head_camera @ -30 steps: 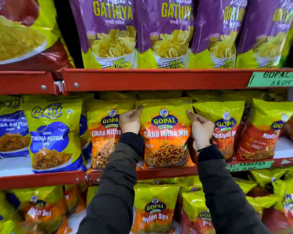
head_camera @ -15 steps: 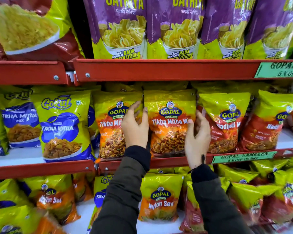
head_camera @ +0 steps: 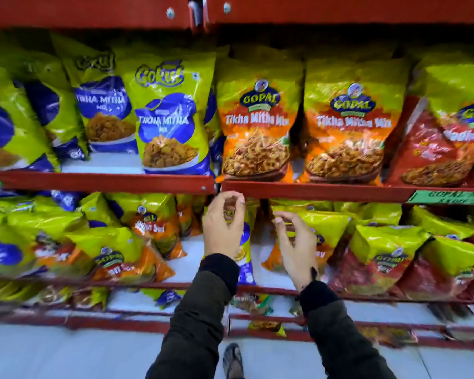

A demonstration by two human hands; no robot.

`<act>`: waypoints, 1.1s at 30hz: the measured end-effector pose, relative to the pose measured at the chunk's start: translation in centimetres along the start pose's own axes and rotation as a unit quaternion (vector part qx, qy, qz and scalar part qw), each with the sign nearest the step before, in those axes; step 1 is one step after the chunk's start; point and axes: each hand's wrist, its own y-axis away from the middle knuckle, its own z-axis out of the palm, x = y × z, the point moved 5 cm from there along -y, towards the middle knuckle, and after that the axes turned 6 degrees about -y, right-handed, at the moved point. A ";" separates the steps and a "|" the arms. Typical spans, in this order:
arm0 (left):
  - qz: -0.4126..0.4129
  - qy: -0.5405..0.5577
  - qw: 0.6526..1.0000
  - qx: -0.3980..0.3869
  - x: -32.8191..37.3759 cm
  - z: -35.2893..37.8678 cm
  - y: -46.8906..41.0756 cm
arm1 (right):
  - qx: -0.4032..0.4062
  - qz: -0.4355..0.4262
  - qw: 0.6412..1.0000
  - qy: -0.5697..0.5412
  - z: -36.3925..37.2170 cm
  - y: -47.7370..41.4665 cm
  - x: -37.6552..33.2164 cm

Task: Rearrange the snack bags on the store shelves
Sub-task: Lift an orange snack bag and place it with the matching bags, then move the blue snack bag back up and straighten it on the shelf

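Note:
Two orange-and-yellow Gopal Tikha Mitha Mix bags [head_camera: 255, 124] [head_camera: 348, 127] stand upright side by side on the middle red shelf [head_camera: 312, 191]. My left hand [head_camera: 225, 228] hangs just below that shelf's edge, fingers loosely curled and holding nothing. It is in front of a blue-and-yellow bag [head_camera: 245, 258] on the lower shelf. My right hand [head_camera: 296, 242] is beside it, fingers spread and bent, empty, in front of a yellow-and-orange bag [head_camera: 329, 222]. I cannot tell whether either hand touches a bag.
Blue-and-yellow Gokul Tikha Mitha bags [head_camera: 167, 124] fill the middle shelf's left side, and red Gopal bags [head_camera: 435, 143] its right. The lower shelf holds leaning Nylon Sev bags [head_camera: 153, 228] and red bags [head_camera: 381, 258]. A green price label [head_camera: 449, 196] hangs at right. My sandalled foot [head_camera: 233, 359] is on the floor.
Both hands let go of the right Tikha Mitha Mix bag, which now stands on the middle shelf, and dropped to the lower shelf. The view tilted downward.

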 end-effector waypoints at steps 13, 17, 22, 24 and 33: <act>-0.494 0.058 0.839 -0.219 -20.1 3.4 1.3 | -0.179 0.468 0.864 -0.051 11.8 0.7 13.3; -0.520 0.083 0.802 -0.281 -22.5 5.2 1.2 | -0.151 0.469 0.866 -0.085 13.1 0.4 13.8; -0.491 0.111 0.803 -0.318 -22.7 5.7 1.2 | -0.096 0.456 0.878 -0.106 13.4 0.8 13.5; -0.486 0.131 0.802 -0.321 -23.1 5.5 1.7 | -0.082 0.440 0.887 -0.112 13.2 1.3 13.1; -0.391 0.079 0.874 -0.277 -17.3 -2.9 4.8 | -0.079 0.378 0.907 -0.171 10.5 7.4 5.6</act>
